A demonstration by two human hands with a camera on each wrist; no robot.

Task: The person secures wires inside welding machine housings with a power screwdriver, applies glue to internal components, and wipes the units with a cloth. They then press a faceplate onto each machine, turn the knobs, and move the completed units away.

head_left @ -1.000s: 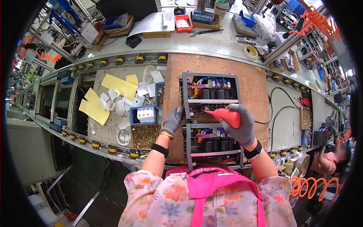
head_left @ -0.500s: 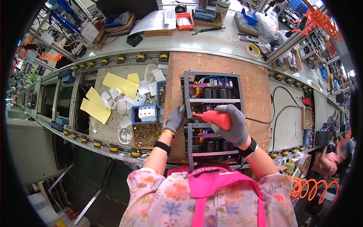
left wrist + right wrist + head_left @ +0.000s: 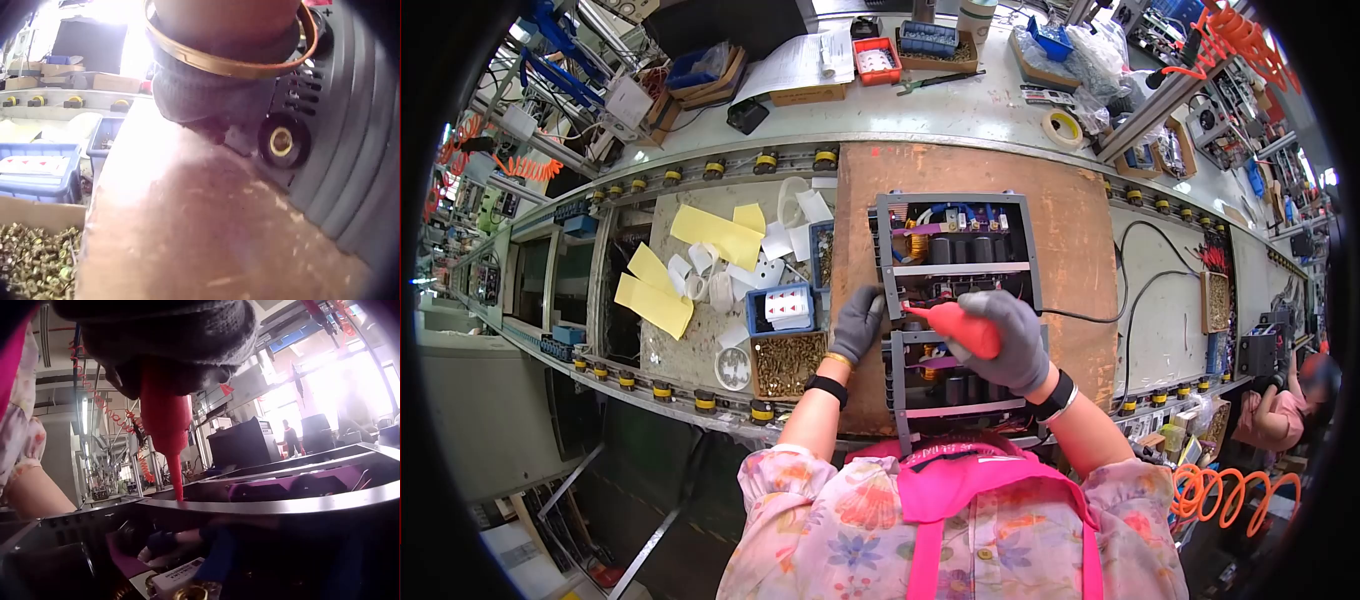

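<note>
My right gloved hand (image 3: 1012, 345) grips a red squeeze bottle (image 3: 966, 329) with a narrow nozzle. Its tip points left, close to the left end of an open metal-framed electronic unit (image 3: 962, 268). In the right wrist view, the bottle's nozzle (image 3: 175, 478) overlaps the frame's metal rail (image 3: 281, 504). My left gloved hand (image 3: 858, 325) is at that unit's left panel. The left wrist view shows this glove (image 3: 200, 97) beside a black panel with a brass-centred round socket (image 3: 282, 142); its fingertips are hidden. A second similar unit (image 3: 965, 408) lies nearer my body.
Both units lie on a brown board (image 3: 1070, 250) over a roller line. Left of it are a box of brass fasteners (image 3: 790, 368), a blue bin (image 3: 783, 308) and yellow sheets (image 3: 655, 290). A black cable (image 3: 1125, 290) runs right. Another person (image 3: 1275, 410) is at far right.
The right hand has brought the red squeeze bottle left and slightly downward, its nozzle reaching the upper unit's left end. The left hand stays at the left panel.
</note>
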